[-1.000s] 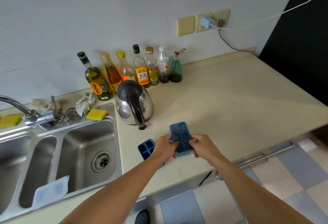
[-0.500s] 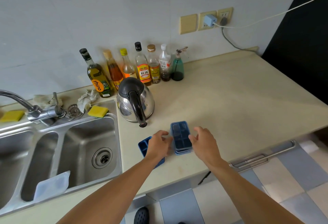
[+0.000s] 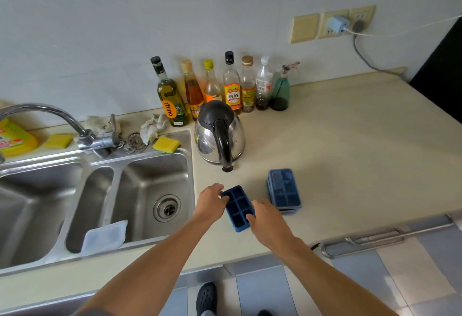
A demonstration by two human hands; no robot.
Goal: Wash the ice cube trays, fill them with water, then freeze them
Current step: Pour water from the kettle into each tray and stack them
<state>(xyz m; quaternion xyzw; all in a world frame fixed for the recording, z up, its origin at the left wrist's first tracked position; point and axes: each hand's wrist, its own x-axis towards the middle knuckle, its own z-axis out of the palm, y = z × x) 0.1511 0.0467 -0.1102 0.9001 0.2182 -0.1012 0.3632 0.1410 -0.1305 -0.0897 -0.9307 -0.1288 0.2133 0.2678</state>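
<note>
An olive-oil bottle [image 3: 171, 99] reads "rhino"; a yellow-labelled bottle [image 3: 232, 88] reads "料酒". Both arms reach forward over the surface [image 3: 350, 153]. The left hand [image 3: 210, 204] and right hand [image 3: 266, 219] curl their fingers round the sides of the open blue ice cube tray [image 3: 237, 207], which lies just left of the lidded tray stack [image 3: 283, 190].

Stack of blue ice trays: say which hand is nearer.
Right. The right hand is just left of the stacked blue trays; the left hand is farther left, beyond the single open blue tray.

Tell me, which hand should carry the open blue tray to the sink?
Probably the left hand: it holds the open tray on the side facing the sink; the right hand holds the far side.
</note>
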